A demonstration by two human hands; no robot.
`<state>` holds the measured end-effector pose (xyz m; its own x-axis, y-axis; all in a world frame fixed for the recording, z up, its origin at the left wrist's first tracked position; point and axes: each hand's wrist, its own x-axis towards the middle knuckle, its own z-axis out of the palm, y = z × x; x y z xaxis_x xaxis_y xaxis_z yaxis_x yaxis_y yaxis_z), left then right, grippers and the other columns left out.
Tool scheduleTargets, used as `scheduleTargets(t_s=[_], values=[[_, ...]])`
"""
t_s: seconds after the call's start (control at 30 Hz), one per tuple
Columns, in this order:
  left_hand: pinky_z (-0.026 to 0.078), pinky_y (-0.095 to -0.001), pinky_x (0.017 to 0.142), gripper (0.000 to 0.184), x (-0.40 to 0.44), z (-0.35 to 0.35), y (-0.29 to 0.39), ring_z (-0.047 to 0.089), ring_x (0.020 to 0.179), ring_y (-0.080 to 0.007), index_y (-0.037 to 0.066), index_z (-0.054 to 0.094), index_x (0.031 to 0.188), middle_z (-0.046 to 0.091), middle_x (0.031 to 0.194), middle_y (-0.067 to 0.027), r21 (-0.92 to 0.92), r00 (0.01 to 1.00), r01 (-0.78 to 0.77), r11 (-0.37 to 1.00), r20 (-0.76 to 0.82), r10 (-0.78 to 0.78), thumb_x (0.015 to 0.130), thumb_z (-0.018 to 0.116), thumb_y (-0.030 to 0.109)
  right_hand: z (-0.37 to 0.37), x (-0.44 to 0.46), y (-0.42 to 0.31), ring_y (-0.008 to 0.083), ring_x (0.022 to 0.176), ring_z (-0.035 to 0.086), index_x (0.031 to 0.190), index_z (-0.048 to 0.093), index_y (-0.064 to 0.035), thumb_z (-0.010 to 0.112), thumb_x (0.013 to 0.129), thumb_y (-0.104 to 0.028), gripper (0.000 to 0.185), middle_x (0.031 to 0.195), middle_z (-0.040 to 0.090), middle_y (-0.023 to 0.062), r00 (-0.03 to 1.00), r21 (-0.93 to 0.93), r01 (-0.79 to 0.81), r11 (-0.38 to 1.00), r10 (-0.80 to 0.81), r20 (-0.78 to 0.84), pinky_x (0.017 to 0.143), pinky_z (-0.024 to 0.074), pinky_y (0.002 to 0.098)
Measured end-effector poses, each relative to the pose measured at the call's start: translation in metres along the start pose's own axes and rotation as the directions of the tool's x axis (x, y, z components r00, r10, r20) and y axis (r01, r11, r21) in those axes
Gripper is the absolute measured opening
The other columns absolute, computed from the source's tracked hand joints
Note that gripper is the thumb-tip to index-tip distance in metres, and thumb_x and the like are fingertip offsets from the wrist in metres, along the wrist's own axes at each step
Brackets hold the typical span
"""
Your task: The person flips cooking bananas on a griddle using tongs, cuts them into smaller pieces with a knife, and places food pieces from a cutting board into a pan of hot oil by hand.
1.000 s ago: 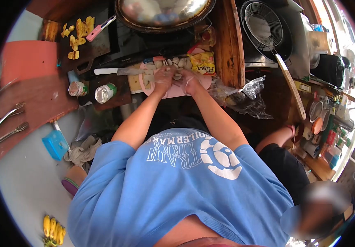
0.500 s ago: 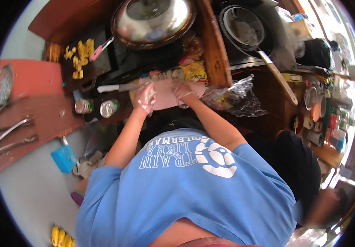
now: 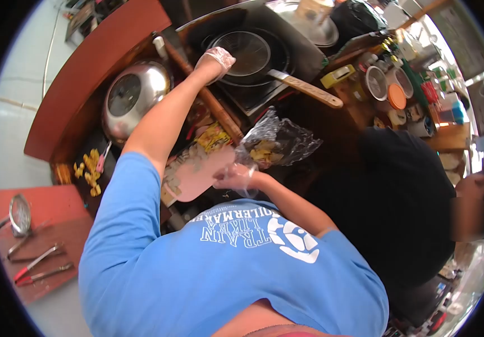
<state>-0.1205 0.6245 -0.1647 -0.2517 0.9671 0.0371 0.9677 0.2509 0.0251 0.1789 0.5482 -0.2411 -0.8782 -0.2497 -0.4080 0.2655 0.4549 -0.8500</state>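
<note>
My left hand (image 3: 219, 59), in a clear plastic glove, is closed above the left rim of a dark wok (image 3: 275, 78). What it may hold is hidden. A wire strainer (image 3: 241, 49) with a wooden handle rests across the wok. My gloved right hand (image 3: 234, 176) lies at the right front part of a pink cutting board (image 3: 191, 190), its fingers curled together and their contents unclear. Pale grey pieces (image 3: 191, 161) are strewn along the board's left and far side. Beside my right hand is crumpled clear plastic (image 3: 290, 137) with yellowish pieces in it.
A large steel lid (image 3: 135, 95) stands left of a wooden divider (image 3: 214, 115). Yellow pieces (image 3: 90, 171) lie on a dark surface at left. Tongs (image 3: 39, 263) sit on a reddish table. A person in black (image 3: 393, 208) is close on my right.
My left hand has left the board and reached forward over the divider to the wok. My right hand stays by the board. The view has turned to the right; my left arm now hides the knife.
</note>
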Motion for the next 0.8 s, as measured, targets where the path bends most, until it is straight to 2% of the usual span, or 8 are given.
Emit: scheduleTargets(t_s=[0.17, 0.2, 0.37, 0.43, 0.57, 0.7, 0.77, 0.8], values=[[0.056, -0.04, 0.093, 0.03, 0.115, 0.091, -0.029, 0.069, 0.108, -0.0347, 0.002, 0.075, 0.108, 0.072, 0.112, -0.0196, 0.181, 0.904, 0.079, 0.98, 0.402, -0.147, 0.086, 0.059, 0.015, -0.008, -0.1, 0.041, 0.0283, 0.112, 0.065, 0.129, 0.064, 0.0005, 0.063, 0.094, -0.046, 0.058, 0.122, 0.068, 0.0177, 0.978, 0.291, -0.019, 0.957, 0.079, -0.195, 0.096, 0.0513, 0.0378], [0.056, -0.0373, 0.092, 0.029, 0.123, 0.08, -0.021, 0.07, 0.107, -0.0317, 0.004, 0.075, 0.108, 0.073, 0.111, -0.0175, 0.425, 0.733, -0.549, 0.72, 0.658, 0.17, 0.085, 0.059, 0.007, -0.002, -0.116, 0.05, 0.0259, 0.111, 0.065, 0.129, 0.064, 0.0006, 0.065, 0.094, -0.042, 0.055, 0.122, 0.068, 0.0162, 0.956, 0.574, -0.024, 0.819, 0.186, -0.226, 0.095, 0.0519, 0.0365], [0.052, -0.0422, 0.098, 0.033, 0.116, 0.073, -0.025, 0.065, 0.116, -0.0337, 0.005, 0.069, 0.119, 0.07, 0.117, -0.0182, -0.06, 0.965, 0.07, 0.996, 0.256, -0.052, 0.094, 0.049, 0.015, 0.015, -0.173, 0.101, 0.0219, 0.11, 0.064, 0.131, 0.062, 0.0004, 0.071, 0.093, -0.031, 0.05, 0.127, 0.065, 0.0119, 0.846, 0.932, 0.044, 0.36, 0.482, -0.227, 0.095, 0.0522, 0.0352], [0.054, -0.042, 0.094, 0.03, 0.137, 0.06, -0.03, 0.069, 0.109, -0.0341, 0.0, 0.072, 0.107, 0.072, 0.109, -0.0191, 0.267, 0.811, -0.117, 0.957, 0.582, -0.063, 0.092, 0.05, 0.014, 0.025, -0.184, 0.122, 0.0222, 0.111, 0.063, 0.13, 0.061, 0.0002, 0.071, 0.093, -0.031, 0.049, 0.126, 0.065, 0.0114, 0.811, 0.952, 0.122, 0.281, 0.524, -0.259, 0.096, 0.0518, 0.035], [0.058, -0.0387, 0.085, 0.026, 0.149, 0.079, -0.066, 0.073, 0.096, -0.0282, 0.001, 0.075, 0.099, 0.074, 0.1, -0.0173, 0.446, 0.759, -0.555, 0.702, 0.617, 0.207, 0.086, 0.056, 0.014, 0.025, -0.198, 0.133, 0.0229, 0.112, 0.064, 0.128, 0.063, 0.0001, 0.07, 0.094, -0.03, 0.046, 0.124, 0.066, 0.0121, 0.762, 0.965, 0.14, 0.223, 0.598, -0.249, 0.095, 0.0523, 0.036], [0.055, -0.043, 0.089, 0.03, 0.132, 0.052, -0.055, 0.07, 0.096, -0.0383, -0.001, 0.073, 0.096, 0.072, 0.097, -0.0212, 0.108, 0.951, -0.06, 0.992, 0.308, 0.024, 0.092, 0.05, 0.019, 0.027, -0.205, 0.139, 0.0238, 0.111, 0.064, 0.126, 0.063, 0.0, 0.07, 0.094, -0.03, 0.044, 0.123, 0.067, 0.013, 0.742, 0.966, 0.166, 0.198, 0.62, -0.254, 0.094, 0.0529, 0.0363], [0.056, -0.0418, 0.087, 0.027, 0.141, 0.057, -0.066, 0.07, 0.097, -0.0381, 0.001, 0.073, 0.097, 0.071, 0.098, -0.0215, 0.196, 0.875, -0.287, 0.938, 0.452, 0.174, 0.091, 0.052, 0.016, 0.03, -0.207, 0.145, 0.0269, 0.111, 0.065, 0.124, 0.064, 0.0013, 0.071, 0.093, -0.03, 0.045, 0.122, 0.067, 0.0157, 0.717, 0.967, 0.176, 0.187, 0.649, -0.256, 0.096, 0.0524, 0.0394], [0.057, -0.0413, 0.085, 0.024, 0.146, 0.053, -0.058, 0.07, 0.098, -0.037, 0.003, 0.073, 0.103, 0.07, 0.1, -0.0222, 0.447, 0.694, -0.626, 0.639, 0.693, 0.196, 0.089, 0.057, 0.015, 0.032, -0.208, 0.148, 0.0269, 0.111, 0.065, 0.124, 0.064, 0.0013, 0.071, 0.093, -0.03, 0.045, 0.122, 0.067, 0.0157, 0.717, 0.966, 0.179, 0.186, 0.648, -0.257, 0.096, 0.0524, 0.0394]])
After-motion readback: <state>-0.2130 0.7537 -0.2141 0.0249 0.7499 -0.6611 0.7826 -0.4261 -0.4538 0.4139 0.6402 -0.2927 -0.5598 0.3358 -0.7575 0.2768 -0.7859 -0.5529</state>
